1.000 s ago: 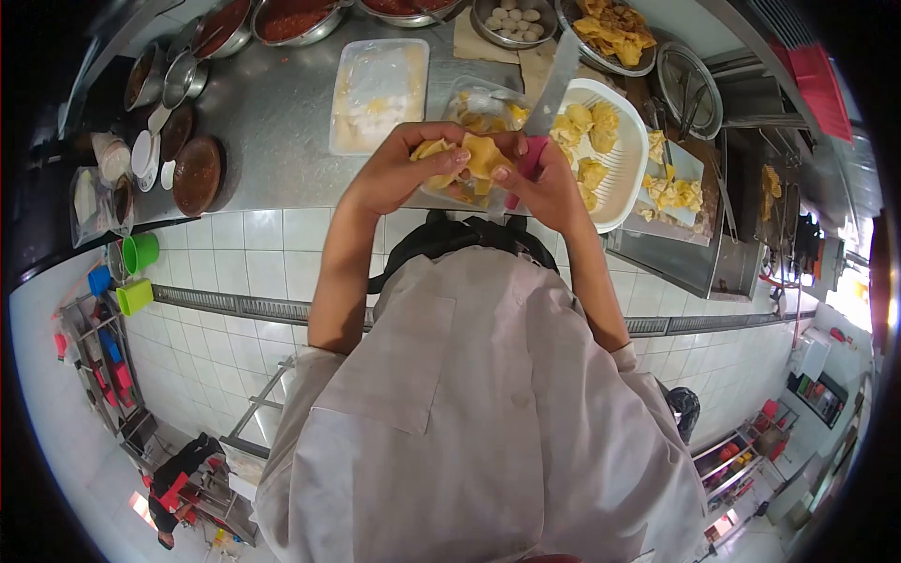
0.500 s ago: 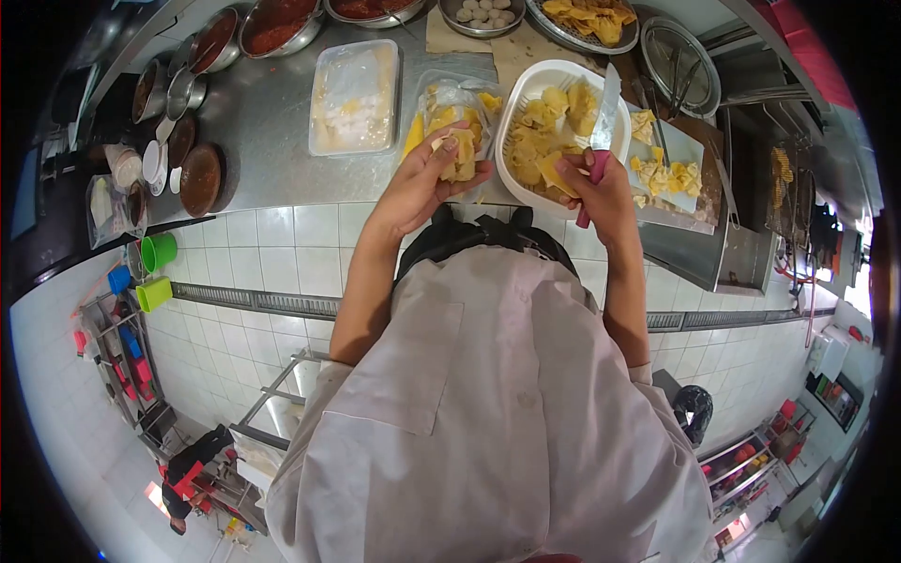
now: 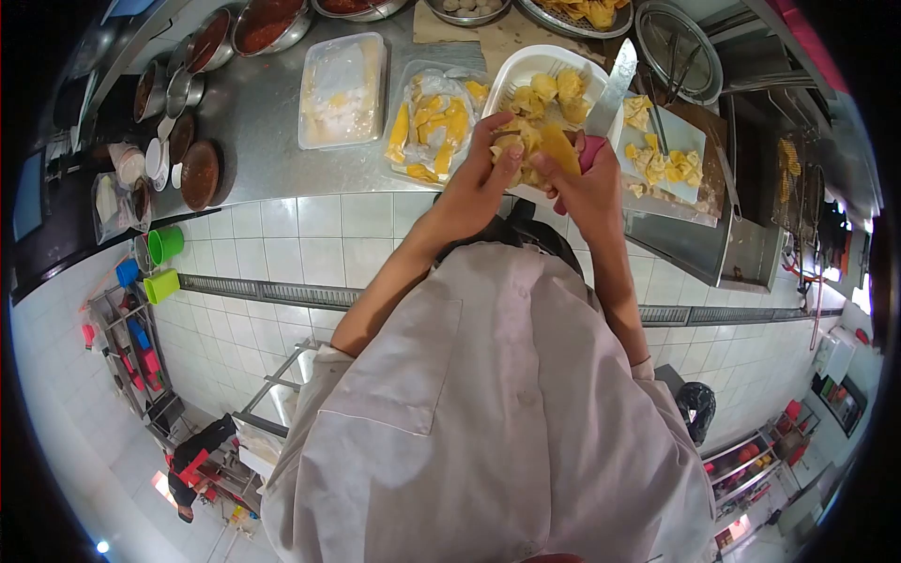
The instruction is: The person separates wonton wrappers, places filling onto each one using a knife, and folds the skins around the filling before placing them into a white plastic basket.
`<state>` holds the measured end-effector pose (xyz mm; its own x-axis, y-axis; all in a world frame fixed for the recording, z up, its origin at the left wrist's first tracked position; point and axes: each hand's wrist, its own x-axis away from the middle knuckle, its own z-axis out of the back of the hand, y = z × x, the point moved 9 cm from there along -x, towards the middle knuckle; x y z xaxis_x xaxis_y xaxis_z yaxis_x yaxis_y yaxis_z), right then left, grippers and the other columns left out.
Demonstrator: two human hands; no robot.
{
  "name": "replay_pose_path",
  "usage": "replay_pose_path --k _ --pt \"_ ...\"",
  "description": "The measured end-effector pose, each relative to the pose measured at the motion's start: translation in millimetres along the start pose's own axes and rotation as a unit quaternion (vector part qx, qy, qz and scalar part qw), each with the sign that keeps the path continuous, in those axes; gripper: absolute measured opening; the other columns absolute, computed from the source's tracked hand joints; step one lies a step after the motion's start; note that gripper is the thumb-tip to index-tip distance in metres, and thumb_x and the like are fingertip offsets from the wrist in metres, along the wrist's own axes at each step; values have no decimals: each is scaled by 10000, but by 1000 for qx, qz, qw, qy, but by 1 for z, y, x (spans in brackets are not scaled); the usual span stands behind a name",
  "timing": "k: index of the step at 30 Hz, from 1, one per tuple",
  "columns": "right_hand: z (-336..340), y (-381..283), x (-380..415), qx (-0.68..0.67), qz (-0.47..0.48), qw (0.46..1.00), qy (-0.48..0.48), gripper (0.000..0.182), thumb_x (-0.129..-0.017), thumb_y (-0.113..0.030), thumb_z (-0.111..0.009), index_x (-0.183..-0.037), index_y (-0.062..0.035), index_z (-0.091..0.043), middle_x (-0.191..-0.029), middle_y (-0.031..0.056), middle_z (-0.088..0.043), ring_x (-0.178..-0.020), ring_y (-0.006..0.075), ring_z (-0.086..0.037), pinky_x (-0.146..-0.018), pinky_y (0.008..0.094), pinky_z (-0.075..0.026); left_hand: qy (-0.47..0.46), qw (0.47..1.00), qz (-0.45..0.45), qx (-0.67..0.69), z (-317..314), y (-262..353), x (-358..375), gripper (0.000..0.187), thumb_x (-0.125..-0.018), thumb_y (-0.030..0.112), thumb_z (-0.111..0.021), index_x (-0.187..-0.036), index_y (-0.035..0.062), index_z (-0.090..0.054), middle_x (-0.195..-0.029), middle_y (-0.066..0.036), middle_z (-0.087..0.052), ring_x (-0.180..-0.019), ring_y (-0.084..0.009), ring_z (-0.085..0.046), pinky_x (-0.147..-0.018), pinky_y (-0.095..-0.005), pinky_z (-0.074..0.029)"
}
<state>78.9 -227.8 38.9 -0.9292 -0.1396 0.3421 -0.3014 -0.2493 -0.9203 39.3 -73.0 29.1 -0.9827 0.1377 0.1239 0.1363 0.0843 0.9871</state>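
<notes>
My left hand is closed on pale yellow dough wrappers, partly hidden by its fingers. Close beside it, my right hand grips the pink handle of a knife, its wide blade pointing up and away. Between its thumb and fingers is also a flat yellow dough wrapper. Both hands meet over the near side of a white basin that holds several yellow wrapped dumplings. Left of the hands lies an opened clear tub with yellow pieces on plastic film.
A lidded plastic box stands on the steel counter. On the right, a white board carries dumplings and tongs. Bowls of red sauce line the back left, and a bowl of pale balls sits behind. Another person is far behind me.
My left hand has moved right from above the clear tub to the basin, bringing its dough against my right hand. The tub's yellow pieces now show. The knife stays in my right hand.
</notes>
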Motion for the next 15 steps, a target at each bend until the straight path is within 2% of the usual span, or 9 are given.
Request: replay_pose_path --k 1,4,6,7,10,15 --pt "2 -2 0 2 12 1000 3 382 -894 -254 -873 -1047 16 -649 -796 50 -725 -555 75 -616 -443 237 -460 -4 999 -18 -29 -4 6 -1 449 -1176 256 -415 -1572 68 -318 -1333 -124 -551 -1131 -110 -546 -963 -254 -473" --pt "10 -6 0 -1 39 999 28 393 -867 -287 -894 -1036 5 -693 -718 17 -696 -524 66 -590 -429 237 -441 -34 989 81 118 -9 -20 -6 472 -1171 301 -443 -1569 68 -341 -1376 -111 -547 -1205 -115 -556 -1001 -274 -489" --pt "22 -3 -1 -8 44 997 68 416 -857 -307 -902 -1047 11 -712 -711 15 -692 -507 66 -581 -421 237 -435 -8 970 102 218 -13 -28 -7 494 -1168 335 -449 -1567 59 -356 -1397 -103 -553 -1227 -129 -580 -1018 -293 -504" --pt "23 -3 -2 -5 40 997 62 366 -878 -287 -887 -995 -3 -689 -697 14 -675 -501 66 -571 -417 238 -426 5 957 112 268 -15 -32 -8 506 -1166 352 -452 -1566 54 -364 -1408 -98 -556 -1237 -136 -592 -1026 -302 -511" --pt "28 0 -6 1 28 998 54 315 -927 -260 -847 -881 -32 -635 -668 11 -638 -491 68 -547 -417 245 -410 -12 945 125 303 -21 -37 -14 551 -1169 400 -382 -1579 35 -342 -1459 -116 -552 -1352 -237 -581 -1156 -420 -497" --pt "47 31 -28 -10 35 995 91 368 -967 -318 -805 -838 -43 -597 -659 10 -623 -509 81 -540 -462 272 -423 -3 965 113 235 -13 -40 -31 575 -1171 413 -364 -1517 -43 -420 -1440 -155 -579 -1325 -257 -615 -1164 -396 -498"
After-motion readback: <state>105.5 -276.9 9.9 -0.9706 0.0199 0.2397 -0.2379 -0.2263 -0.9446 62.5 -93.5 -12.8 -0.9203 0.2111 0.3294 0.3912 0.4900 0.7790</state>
